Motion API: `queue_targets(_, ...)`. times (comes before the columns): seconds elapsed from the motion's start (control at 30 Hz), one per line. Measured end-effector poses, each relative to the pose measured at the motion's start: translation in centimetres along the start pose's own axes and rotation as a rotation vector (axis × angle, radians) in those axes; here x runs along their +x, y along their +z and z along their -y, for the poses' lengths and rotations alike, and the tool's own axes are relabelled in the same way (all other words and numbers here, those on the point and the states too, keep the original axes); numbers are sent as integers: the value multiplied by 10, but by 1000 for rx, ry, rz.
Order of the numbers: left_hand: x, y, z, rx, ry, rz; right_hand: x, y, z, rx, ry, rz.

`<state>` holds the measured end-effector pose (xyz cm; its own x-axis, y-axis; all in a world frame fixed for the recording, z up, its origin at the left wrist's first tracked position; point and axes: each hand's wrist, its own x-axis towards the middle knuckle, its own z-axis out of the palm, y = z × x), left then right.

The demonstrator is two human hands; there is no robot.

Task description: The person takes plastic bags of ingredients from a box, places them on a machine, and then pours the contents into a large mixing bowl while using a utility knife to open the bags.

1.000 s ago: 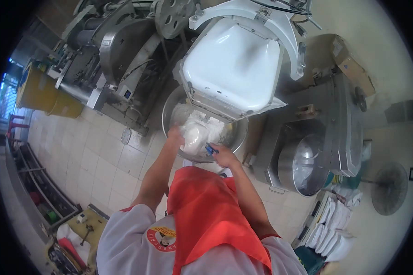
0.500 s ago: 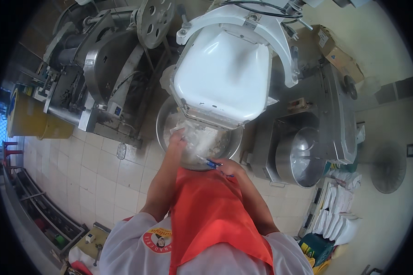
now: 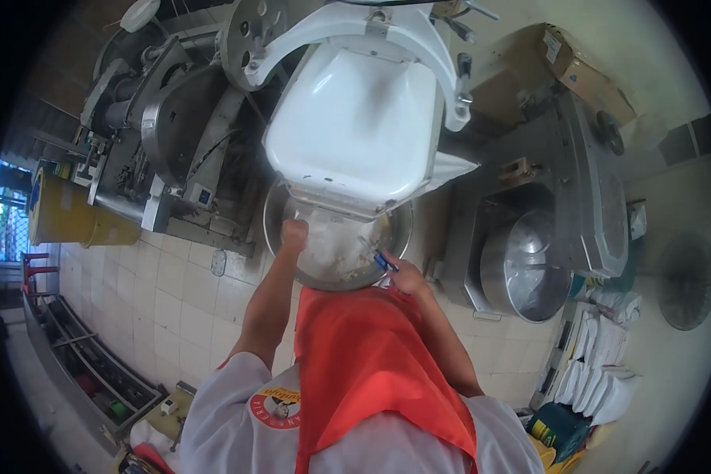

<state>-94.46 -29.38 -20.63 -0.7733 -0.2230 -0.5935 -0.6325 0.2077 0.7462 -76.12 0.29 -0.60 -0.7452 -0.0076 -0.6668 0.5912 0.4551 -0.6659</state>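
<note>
A round metal bowl (image 3: 403, 231) is in front of me, partly under the white machine head. White powder, like flour, and pale yellowish bits (image 3: 355, 265) lie in it. Over the bowl's left side, my left hand (image 3: 295, 234) is closed, with what looks like a clear plastic bag (image 3: 317, 229) hanging from it. At the near right rim, my right hand (image 3: 407, 278) grips a blue-handled tool (image 3: 385, 261), its pale tip pointing into the bowl. Its exact kind is too small to make out, though it may be scissors.
The white machine head (image 3: 355, 126) overhangs the bowl's far side. On the right stands a grey machine with a steel bowl (image 3: 521, 268); at the left, a metal roller machine (image 3: 174, 134) and a yellow bin (image 3: 59, 209). White sacks (image 3: 600, 371) are stacked at the lower right.
My left hand has moved left toward the bowl's side, and my right hand with the blue-handled tool has shifted slightly right and farther away. The whole view has also shifted a little.
</note>
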Motion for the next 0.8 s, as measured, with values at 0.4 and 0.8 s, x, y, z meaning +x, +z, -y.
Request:
queue_targets(0.4, -53, 4, -51, 420, 371, -240, -16, -33, -17, 43, 45, 2)
queue_targets(0.8, -101, 2, -5, 1004, 656, -31, 1, -23, -53, 175, 41, -80)
